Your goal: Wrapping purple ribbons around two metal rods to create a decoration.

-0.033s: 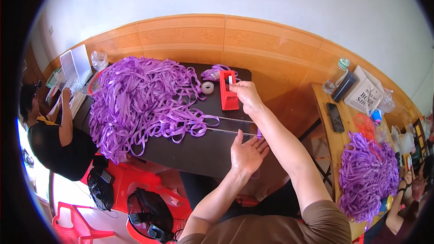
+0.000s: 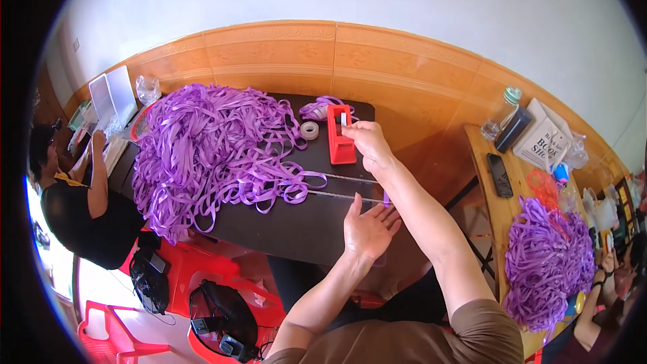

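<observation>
A red tape dispenser (image 2: 343, 152) stands near the far right part of the dark table, a white piece showing inside its frame. My right hand (image 2: 368, 143) is closed at its right side, thumb and fingers gripping it by the white part; the fingertips are partly hidden. Below, my left hand (image 2: 371, 232) lies palm up with its fingers apart, holding nothing. Two thin pale strips (image 2: 340, 194) run from the purple ribbon loops (image 2: 266, 185) toward my hands, passing behind my right forearm. A roll of tape (image 2: 309, 131) lies left of the dispenser.
A big heap of purple ribbon (image 2: 202, 135) covers the table's left side. On the wooden table (image 2: 486, 155) at right are a phone (image 2: 499, 175), bottles and more ribbon (image 2: 549, 263). A co-worker (image 2: 87, 209) sits at left; red stools (image 2: 195, 276) stand below.
My hands and the things on the table stay in place. At the far left, the co-worker's arm shifts very slightly.
</observation>
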{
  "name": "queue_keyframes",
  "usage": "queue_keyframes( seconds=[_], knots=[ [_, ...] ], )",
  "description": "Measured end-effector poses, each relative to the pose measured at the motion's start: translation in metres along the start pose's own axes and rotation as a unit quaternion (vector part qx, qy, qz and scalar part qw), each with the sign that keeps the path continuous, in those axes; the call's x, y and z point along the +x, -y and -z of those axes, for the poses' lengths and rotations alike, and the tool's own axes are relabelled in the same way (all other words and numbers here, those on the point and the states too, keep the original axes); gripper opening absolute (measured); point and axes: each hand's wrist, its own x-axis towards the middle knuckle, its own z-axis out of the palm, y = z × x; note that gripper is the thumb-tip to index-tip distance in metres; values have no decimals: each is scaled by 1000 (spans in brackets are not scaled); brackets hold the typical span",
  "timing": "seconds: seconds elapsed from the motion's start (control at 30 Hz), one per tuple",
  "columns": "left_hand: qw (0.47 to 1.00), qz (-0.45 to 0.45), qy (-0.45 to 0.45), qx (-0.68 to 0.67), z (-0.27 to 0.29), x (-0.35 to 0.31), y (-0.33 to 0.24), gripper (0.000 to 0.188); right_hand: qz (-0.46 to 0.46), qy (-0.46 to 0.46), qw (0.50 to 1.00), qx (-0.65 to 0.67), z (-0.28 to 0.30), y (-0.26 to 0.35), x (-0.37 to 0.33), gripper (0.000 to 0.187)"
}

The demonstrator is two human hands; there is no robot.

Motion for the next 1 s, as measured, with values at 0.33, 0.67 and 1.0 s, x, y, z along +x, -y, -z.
queue_keyframes(
  seconds=[0.33, 0.67, 1.0],
  knots=[
    [1000, -13, 16, 6, -1, -2, 1, 83, 8, -38, 989, -140, 9, -37, -46, 12],
    [1000, -5, 1, -8, 0, 2, 5, 85, 107, -51, 921, -372, 50, -73, -19, 10],
    [1000, -9, -7, 16, 2, 0, 2, 94, -37, 233, 951, -199, 120, 13, -64, 14]
  ],
)
